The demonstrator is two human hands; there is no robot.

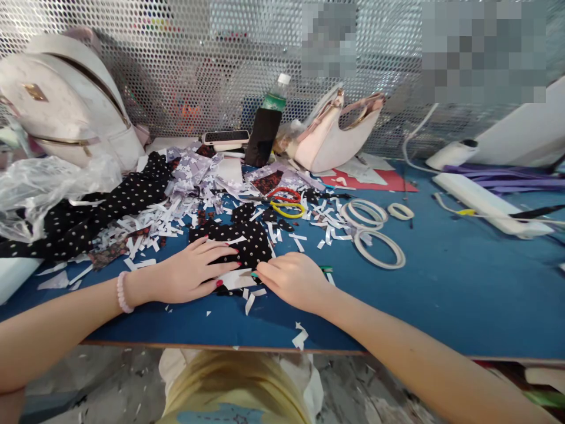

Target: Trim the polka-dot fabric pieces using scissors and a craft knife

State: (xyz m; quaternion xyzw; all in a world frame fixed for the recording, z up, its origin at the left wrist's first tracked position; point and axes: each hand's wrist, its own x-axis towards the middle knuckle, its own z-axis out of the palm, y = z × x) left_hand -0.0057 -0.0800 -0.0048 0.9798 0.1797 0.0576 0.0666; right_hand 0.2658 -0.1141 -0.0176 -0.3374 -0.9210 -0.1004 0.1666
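A piece of black polka-dot fabric lies on the blue table in front of me, with a white paper strip at its near edge. My left hand rests flat on the fabric and the paper, fingers spread. At the fabric's lower right corner, my right hand is closed around a slim green tool. Its tip shows by the fingertips and its end behind the hand; the palm hides the rest, so I cannot tell its kind. Beyond the fabric lie scissors with red and yellow handles.
White paper scraps and more dotted fabric spread to the left. Tape rolls lie on the right. Behind stand a bottle, a phone, a handbag and a backpack before a perforated metal screen.
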